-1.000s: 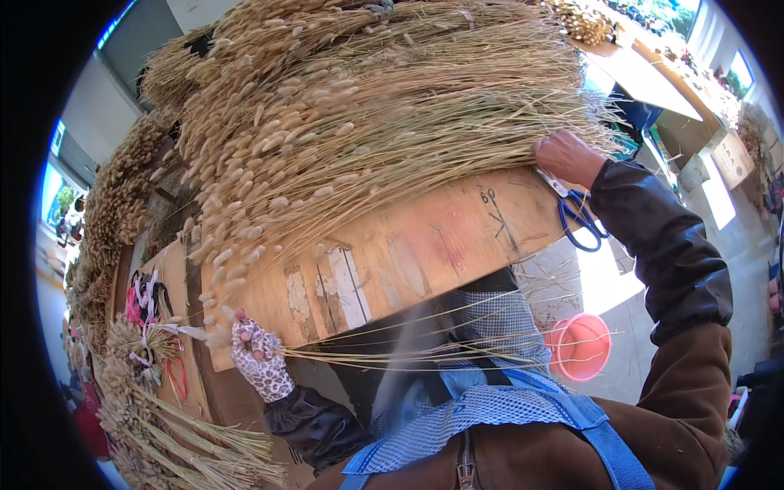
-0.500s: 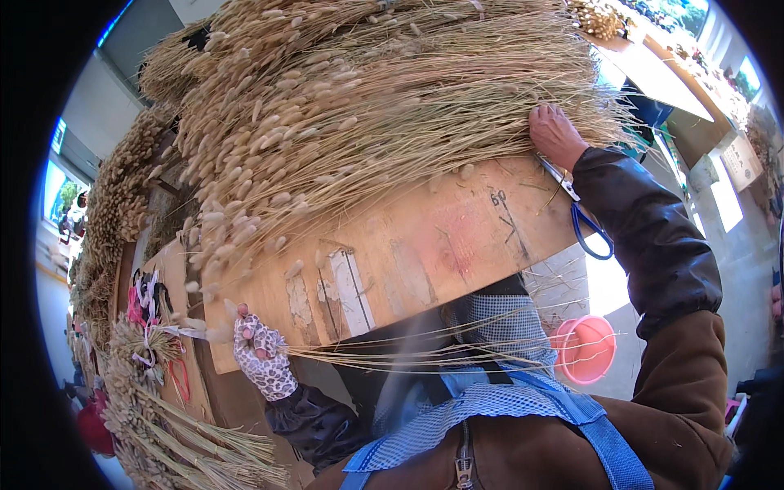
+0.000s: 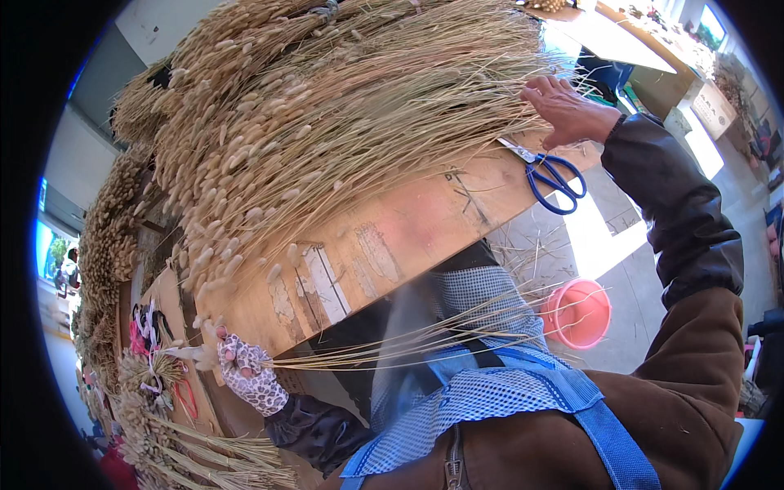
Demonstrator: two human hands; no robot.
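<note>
One broad heap of dried grass [image 3: 359, 98] lies beyond the left fingers [image 3: 231, 354] and beneath the spread, empty right fingers [image 3: 541, 84], contact unclear; blue-handled scissors [image 3: 539, 158] lie just below the right thumb, handles overhanging the tabletop [image 3: 408, 224]. Bare tabletop slants between both hands' fingers; a pink bucket [image 3: 594, 325] stands well below the right ones. Left fingers grasp thin stems [image 3: 343, 360], pale heads just left, long axis running rightward, slightly upward
</note>
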